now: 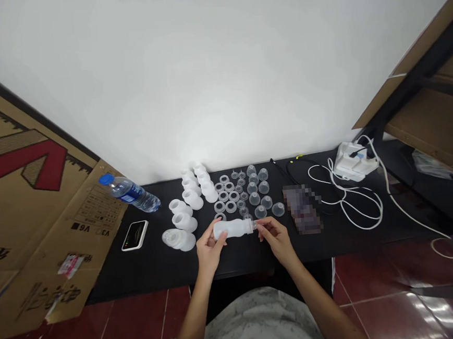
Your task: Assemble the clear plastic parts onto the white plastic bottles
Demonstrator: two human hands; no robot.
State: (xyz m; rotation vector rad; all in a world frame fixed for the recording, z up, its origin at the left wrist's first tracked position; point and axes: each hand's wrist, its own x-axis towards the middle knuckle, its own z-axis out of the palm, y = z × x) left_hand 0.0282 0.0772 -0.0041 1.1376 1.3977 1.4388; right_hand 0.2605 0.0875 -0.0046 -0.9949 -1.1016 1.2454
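Observation:
A frosted white baby bottle [233, 228] lies sideways in front of me, its base in my left hand [209, 248], which is closed around it. At its neck end, the fingertips of my right hand [277, 238] are closed on a clear bottle nipple [255, 224]. Beyond my hands are several collar rings [223, 196], small clear nipples [244, 196] and clear dome caps [254, 198]. Several open white bottles [191, 199] stand in rows to the left. Nearer me, one bottle with a clear cap [179, 239] stands at the left.
On the black table [159, 269] are a water bottle [131, 192] and a white device [135, 235] at left. Rightward lie a blurred phone-like slab [302, 209], looped white cables [362, 227] and a power strip [352, 162]. Cardboard [37, 205] borders the left; a wall rises behind.

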